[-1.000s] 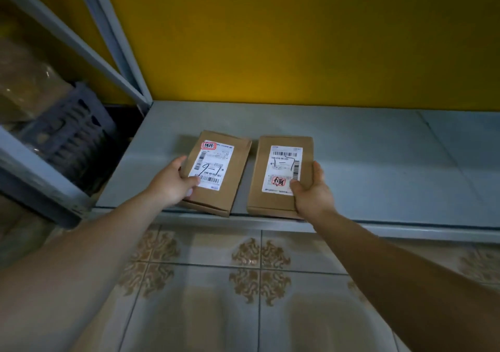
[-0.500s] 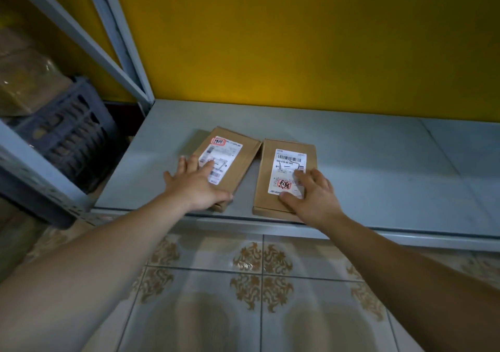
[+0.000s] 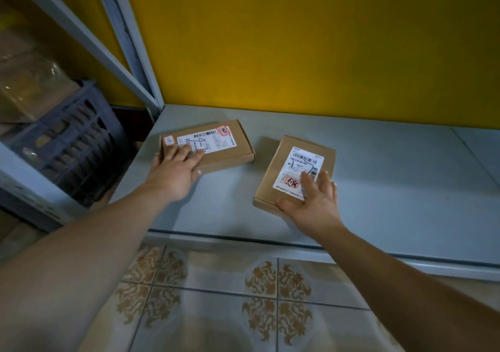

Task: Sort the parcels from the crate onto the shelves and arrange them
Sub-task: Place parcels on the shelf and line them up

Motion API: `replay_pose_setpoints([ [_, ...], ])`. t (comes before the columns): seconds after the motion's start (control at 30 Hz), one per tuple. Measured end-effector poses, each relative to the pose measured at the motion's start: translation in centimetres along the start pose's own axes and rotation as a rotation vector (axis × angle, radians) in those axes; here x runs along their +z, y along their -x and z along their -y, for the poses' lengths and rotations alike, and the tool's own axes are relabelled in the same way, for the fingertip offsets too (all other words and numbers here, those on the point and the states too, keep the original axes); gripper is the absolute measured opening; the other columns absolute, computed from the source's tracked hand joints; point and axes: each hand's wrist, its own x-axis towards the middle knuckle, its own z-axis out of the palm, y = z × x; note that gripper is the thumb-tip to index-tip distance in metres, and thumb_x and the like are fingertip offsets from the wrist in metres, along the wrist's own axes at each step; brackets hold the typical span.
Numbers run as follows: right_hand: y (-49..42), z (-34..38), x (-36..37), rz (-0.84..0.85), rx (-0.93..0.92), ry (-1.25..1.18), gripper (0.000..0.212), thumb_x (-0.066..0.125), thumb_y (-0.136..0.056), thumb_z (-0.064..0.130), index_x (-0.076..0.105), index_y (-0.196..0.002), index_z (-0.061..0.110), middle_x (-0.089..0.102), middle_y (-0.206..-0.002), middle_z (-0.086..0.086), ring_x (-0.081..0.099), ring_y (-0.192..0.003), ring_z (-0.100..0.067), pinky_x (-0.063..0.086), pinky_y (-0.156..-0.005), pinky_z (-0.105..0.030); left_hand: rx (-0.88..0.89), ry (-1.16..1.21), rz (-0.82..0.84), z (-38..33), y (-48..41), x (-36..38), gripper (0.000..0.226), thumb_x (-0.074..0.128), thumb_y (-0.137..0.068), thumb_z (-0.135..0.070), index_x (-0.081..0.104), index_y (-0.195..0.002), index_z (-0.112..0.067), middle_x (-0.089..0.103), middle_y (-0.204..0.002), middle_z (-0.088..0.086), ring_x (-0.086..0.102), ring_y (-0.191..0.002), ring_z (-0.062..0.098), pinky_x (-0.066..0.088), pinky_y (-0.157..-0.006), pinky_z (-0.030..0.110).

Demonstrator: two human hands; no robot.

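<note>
A plain yellow wall (image 3: pixel 311 48) fills the back of the room, glowing warmer low down near the middle and going duller toward the upper corners. Underfoot lies a floor (image 3: pixel 221 322) of pale, glossy tiles, cream with a greyish sheen, divided by thin dark grout lines (image 3: pixel 277 332). Where the tile corners meet, brown scrolled ornaments (image 3: pixel 278 284) gather into flower-like clusters; several show, some cut off by the edge of view. Far to the left, crinkled clear plastic wrap (image 3: pixel 29 81) catches a little light, and what it covers is too dim to make out.

Left grip (image 3: pixel 176 174) and right grip (image 3: pixel 315 203) lie flat, palms down.
</note>
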Motion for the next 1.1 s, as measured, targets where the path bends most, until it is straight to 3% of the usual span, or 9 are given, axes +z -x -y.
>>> replay_pose_setpoints([
  [0.1, -0.8, 0.0, 0.1, -0.033, -0.008, -0.035, 0.085, 0.065, -0.086, 0.054, 0.026, -0.156, 0.027, 0.001, -0.164, 0.002, -0.002, -0.151, -0.024, 0.01, -0.122, -0.04, -0.15, 0.011, -0.126, 0.5, -2.0, -0.5, 0.06, 0.042, -0.099, -0.027, 0.017, -0.153, -0.029, 0.008, -0.161, 0.007, 0.0, -0.148, 0.031, 0.008, -0.116, 0.059],
  [0.27, -2.3, 1.1, 1.0, -0.12, -0.011, -0.139, 0.07, 0.066, -0.085, 0.05, 0.042, -0.146, 0.025, 0.016, -0.159, 0.001, 0.022, -0.145, -0.025, 0.024, -0.12, -0.041, -0.167, 0.086, -0.011, 0.0, -4.9, -0.2, 0.057, 0.031, -0.102, -0.047, 0.012, -0.154, -0.034, 0.0, -0.163, 0.003, -0.003, -0.149, 0.03, 0.002, -0.117, 0.06],
  [0.43, -1.5, 0.0, 2.2, -0.08, -0.088, -0.142, 0.074, 0.065, -0.088, 0.046, 0.033, -0.153, 0.031, -0.001, -0.166, 0.007, 0.007, -0.152, -0.016, 0.014, -0.121, -0.033, -0.163, 0.111, -0.027, 0.1, -7.5, 0.6, 0.057, 0.023, -0.103, -0.048, 0.004, -0.154, -0.034, -0.005, -0.163, 0.002, -0.008, -0.149, 0.028, -0.004, -0.114, 0.061],
  [0.83, -1.9, 0.2, 3.4, -0.17, -0.096, -0.076, 0.076, 0.065, -0.084, 0.055, 0.039, -0.151, 0.028, 0.007, -0.166, 0.004, 0.009, -0.151, -0.018, 0.014, -0.119, -0.03, -0.16, 0.174, -0.102, 1.0, -12.9, 0.6, 0.056, 0.033, -0.103, -0.043, 0.015, -0.154, -0.032, 0.003, -0.163, 0.006, -0.005, -0.149, 0.032, -0.002, -0.115, 0.063],
  [0.93, -2.0, 0.2, 3.5, -0.181, -0.094, -0.072, 0.081, 0.059, -0.079, 0.062, 0.039, -0.151, 0.029, 0.008, -0.166, 0.003, 0.009, -0.151, -0.018, 0.015, -0.119, -0.031, -0.169, 0.179, -0.087, 1.0, -13.2, 0.1, 0.06, 0.036, -0.101, -0.046, 0.013, -0.154, -0.033, 0.001, -0.163, 0.005, -0.005, -0.149, 0.031, -0.002, -0.114, 0.063],
  [1.1, -2.1, 0.4, 3.4, -0.151, -0.086, -0.05, 0.077, 0.063, -0.086, 0.056, 0.035, -0.153, 0.028, 0.003, -0.166, 0.001, 0.005, -0.152, -0.021, 0.011, -0.12, -0.032, -0.095, 0.226, -0.127, -1.0, -9.5, 0.4, 0.07, 0.041, -0.098, -0.051, 0.005, -0.155, -0.031, -0.005, -0.163, 0.005, -0.008, -0.149, 0.028, -0.001, -0.116, 0.057],
])
